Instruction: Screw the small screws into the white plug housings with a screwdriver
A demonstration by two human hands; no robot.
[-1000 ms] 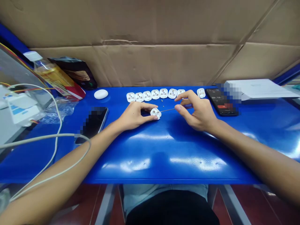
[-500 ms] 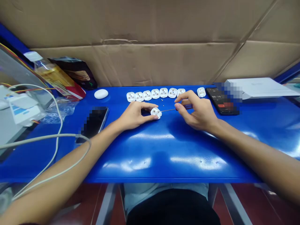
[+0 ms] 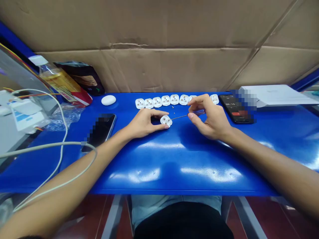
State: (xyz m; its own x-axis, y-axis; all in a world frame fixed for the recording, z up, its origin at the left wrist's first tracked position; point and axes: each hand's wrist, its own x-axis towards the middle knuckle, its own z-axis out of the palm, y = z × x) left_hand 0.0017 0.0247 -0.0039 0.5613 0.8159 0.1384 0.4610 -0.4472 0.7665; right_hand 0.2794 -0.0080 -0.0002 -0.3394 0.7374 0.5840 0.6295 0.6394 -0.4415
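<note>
My left hand (image 3: 143, 122) pinches a small white plug part (image 3: 165, 120) between thumb and forefinger, holding it on the blue table (image 3: 161, 156). My right hand (image 3: 209, 116) grips a thin screwdriver (image 3: 185, 116) with a blue handle, its metal tip touching the part. Behind the hands, a row of several similar white plug parts (image 3: 165, 100) lies along the table's far side, with one more (image 3: 214, 98) past my right fingers. A few tiny screws (image 3: 172, 107) lie loose just in front of the row.
A dark phone (image 3: 99, 132) lies left of my left hand; another phone (image 3: 233, 108) with a lit screen lies to the right. A white oval case (image 3: 108, 100), a bottle (image 3: 58, 81), a dark pouch (image 3: 84, 76), white cables (image 3: 59, 146) and a white box (image 3: 276, 94) surround them. Cardboard (image 3: 159, 43) walls the back.
My right hand's fingers have shifted slightly on the screwdriver handle, rolling it; the tip stays on the part. My left hand has not moved.
</note>
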